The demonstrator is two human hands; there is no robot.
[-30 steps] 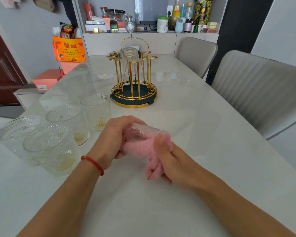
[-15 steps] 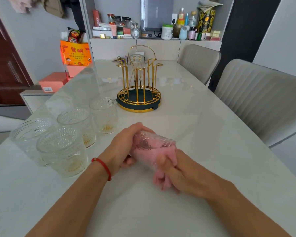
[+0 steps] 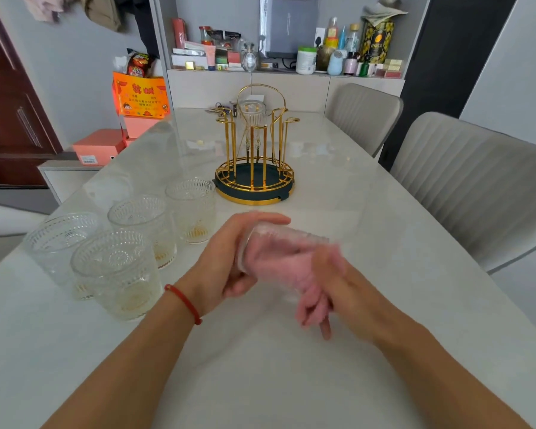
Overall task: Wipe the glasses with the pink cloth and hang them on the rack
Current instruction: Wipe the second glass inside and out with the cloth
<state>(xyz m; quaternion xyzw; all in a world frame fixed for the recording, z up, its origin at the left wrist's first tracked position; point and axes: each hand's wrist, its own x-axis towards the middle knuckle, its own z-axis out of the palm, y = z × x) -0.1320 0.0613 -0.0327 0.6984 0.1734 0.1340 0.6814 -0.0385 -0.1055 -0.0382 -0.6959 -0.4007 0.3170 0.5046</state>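
Observation:
Above the table's middle, my left hand (image 3: 229, 258) grips the base end of a clear patterned glass (image 3: 279, 239) lying on its side. My right hand (image 3: 338, 280) holds the pink cloth (image 3: 307, 292), part of it stuffed inside the glass and part hanging below; this hand and the cloth are blurred by motion. Several more patterned glasses (image 3: 118, 267) stand upright at the left. The gold wire rack (image 3: 256, 168) stands farther back on its dark round tray, with one ribbed glass (image 3: 252, 119) hanging upside down on a far peg.
The pale table (image 3: 338, 187) runs back to a cabinet ledge crowded with bottles and boxes (image 3: 338, 60). Two grey chairs (image 3: 477, 187) stand along the right side. Orange and pink boxes (image 3: 136, 100) sit beyond the table's left edge.
The view has tilted down a little, so everything sits lower in frame. My right hand has twisted the cloth inside the glass; my left fingers have shifted on the glass base.

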